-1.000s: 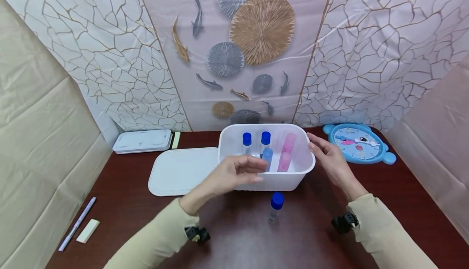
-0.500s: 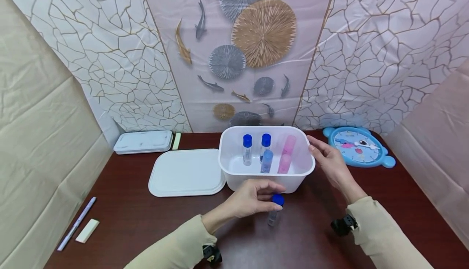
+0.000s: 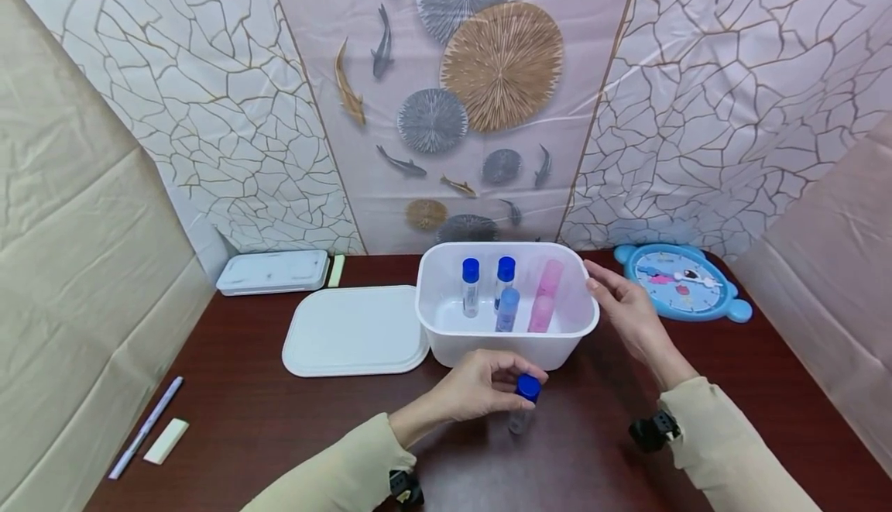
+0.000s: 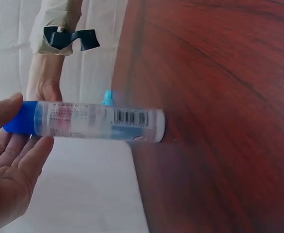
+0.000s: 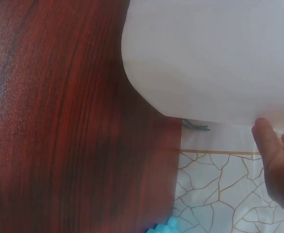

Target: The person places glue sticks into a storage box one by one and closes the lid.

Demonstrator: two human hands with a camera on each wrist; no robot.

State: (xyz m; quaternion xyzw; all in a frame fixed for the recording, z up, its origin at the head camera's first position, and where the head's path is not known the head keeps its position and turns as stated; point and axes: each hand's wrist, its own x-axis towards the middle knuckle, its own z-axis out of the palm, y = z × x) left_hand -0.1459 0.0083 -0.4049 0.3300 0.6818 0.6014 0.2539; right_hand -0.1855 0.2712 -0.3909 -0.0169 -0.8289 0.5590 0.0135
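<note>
A clear tube with a blue cap stands upright on the table, in front of the white bin. My left hand pinches it by the cap between thumb and fingers. In the left wrist view the clear tube shows a barcode label. Behind it, the white bin holds two more clear blue-capped tubes, a light-blue tube and pink tubes. My right hand rests its extended fingers against the bin's right end; the right wrist view shows fingertips at the bin's edge.
A white lid lies left of the bin, with a pale flat case behind it. A blue clock lies back right. A pen and a whitish eraser-like block lie at the left edge.
My left hand has come back from over the bin's front to the tube on the table and taken its cap. My right hand has stayed at the bin's right end.
</note>
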